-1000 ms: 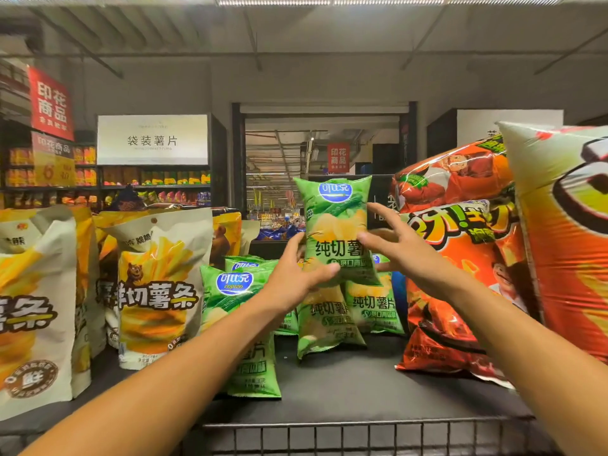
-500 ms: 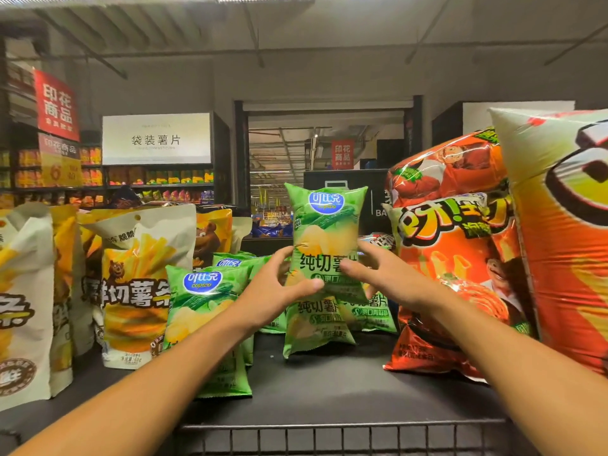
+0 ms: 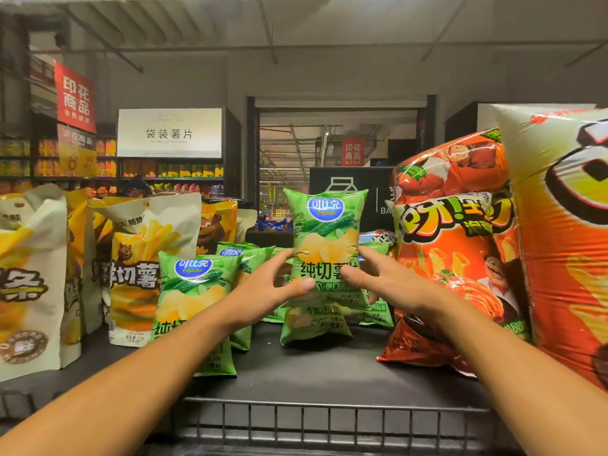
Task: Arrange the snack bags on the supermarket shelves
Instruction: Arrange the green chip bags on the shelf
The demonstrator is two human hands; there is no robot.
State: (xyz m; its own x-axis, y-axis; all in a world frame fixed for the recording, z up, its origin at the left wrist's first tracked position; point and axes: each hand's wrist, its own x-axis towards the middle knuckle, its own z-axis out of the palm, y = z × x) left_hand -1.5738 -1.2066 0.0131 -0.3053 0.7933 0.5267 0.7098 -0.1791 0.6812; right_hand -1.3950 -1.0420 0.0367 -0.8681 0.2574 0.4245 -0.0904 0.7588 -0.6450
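Note:
An upright green chip bag [image 3: 327, 238] is held between both hands above the dark shelf [image 3: 329, 370]. My left hand [image 3: 268, 287] grips its lower left edge with the thumb across the front. On the lower right edge my right hand [image 3: 378, 279] holds it the same way. Beneath and behind it several more green bags lie and lean, one [image 3: 314, 324] right under it. Another green bag [image 3: 194, 301] stands to the left, nearer me.
Yellow-and-white fries bags [image 3: 148, 258] fill the shelf's left side. Large orange puffed bags [image 3: 457, 258] stand at the right, one [image 3: 566, 238] very close to me. A wire rail [image 3: 329, 419] runs along the shelf's front edge. Other aisles show behind.
The held green bag has come a little lower and nearer to me, with both hands gripping it lower down. The view has shifted slightly right.

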